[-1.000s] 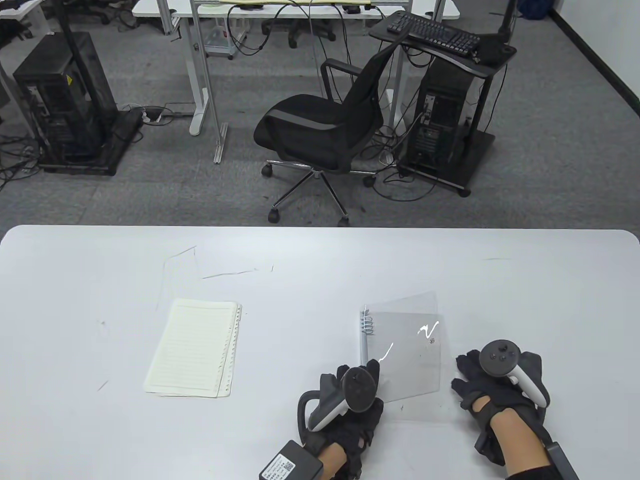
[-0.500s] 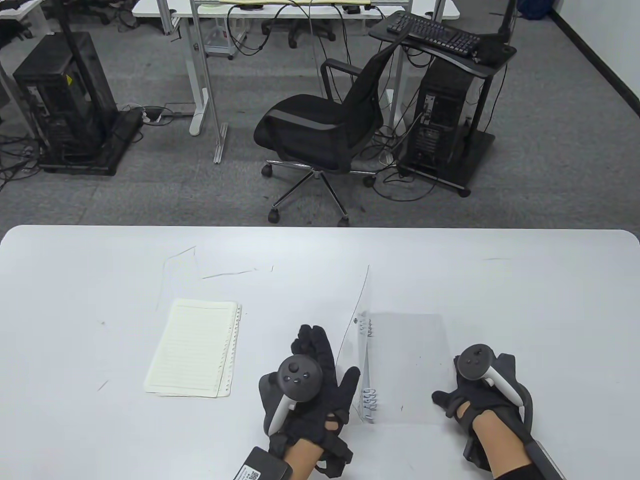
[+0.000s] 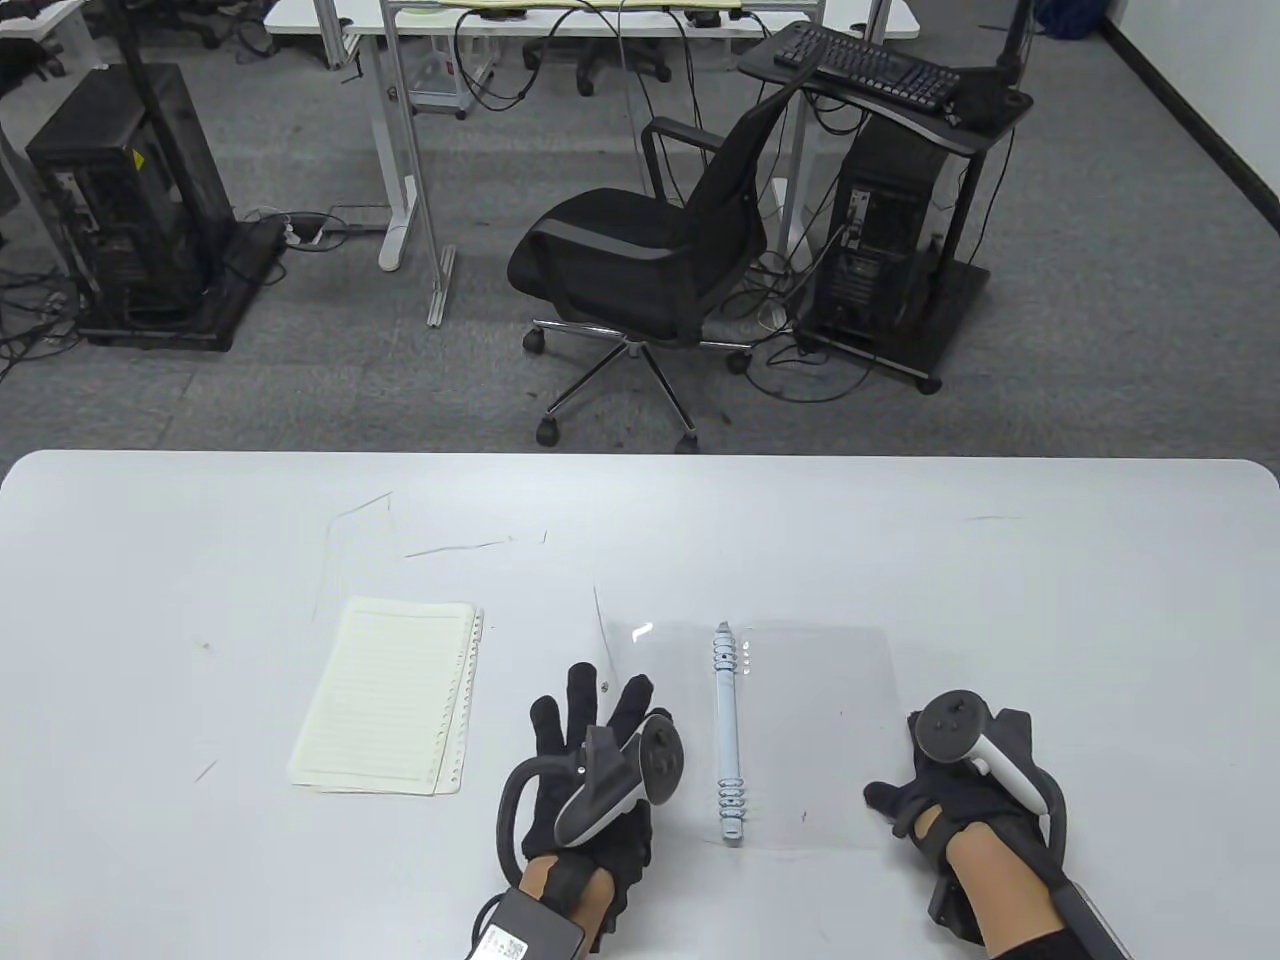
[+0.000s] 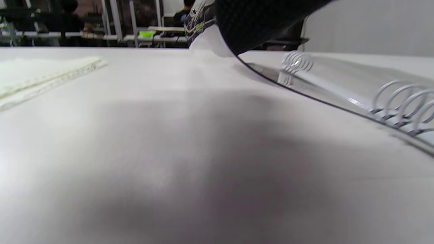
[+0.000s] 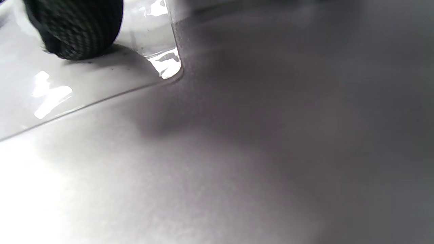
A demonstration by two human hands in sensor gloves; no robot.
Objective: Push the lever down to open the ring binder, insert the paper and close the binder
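Binder (image 3: pixel 730 735) lies open on the bench (image 3: pixel 200 520), right of the paper (image 3: pixel 385 695); left hand (image 3: pixel 590 770) holds its clear cover (image 3: pixel 625 660) up with straight fingers, right hand (image 3: pixel 960 790) presses its right corner

1. The table view is evenly and brightly lit from overhead; the white matte table (image 3: pixel 200 560) is rendered sharply, with only faint shadows.
2. A small glare spot is seen on the clear plastic binder cover (image 3: pixel 640 632).
3. In the left wrist view, a broad soft shadow is cast across the tabletop, and the black gloved fingers (image 4: pixel 257 20) are blurred.
4. The right wrist view is dim at right, overexposed at lower left, and soft throughout.
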